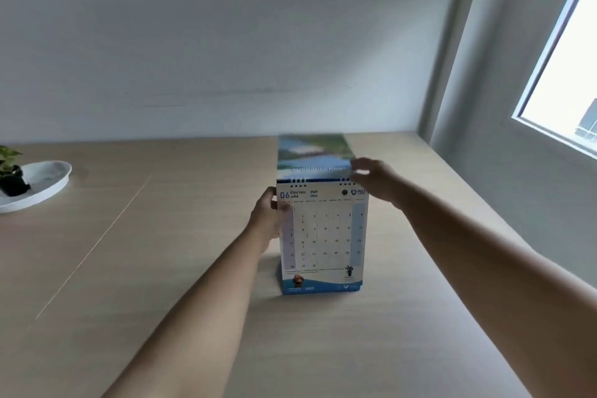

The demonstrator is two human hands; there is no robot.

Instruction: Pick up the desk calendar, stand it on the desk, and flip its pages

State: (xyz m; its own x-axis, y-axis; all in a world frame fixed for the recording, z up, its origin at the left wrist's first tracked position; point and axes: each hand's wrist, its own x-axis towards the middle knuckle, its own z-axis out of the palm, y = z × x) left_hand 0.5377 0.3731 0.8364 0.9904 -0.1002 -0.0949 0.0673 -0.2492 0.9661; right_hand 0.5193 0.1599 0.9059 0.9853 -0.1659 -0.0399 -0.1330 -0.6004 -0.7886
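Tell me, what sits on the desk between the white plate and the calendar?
Nothing: from the white plate to the calendar, the head view shows only bare desk.

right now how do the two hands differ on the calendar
The left hand grips the calendar by its left edge, below the binding, steadying it; the right hand is up at the top right corner, holding the lifted page. The left hand looks sharp, while the right hand is blurred. Both reach from bare forearms over the desk.
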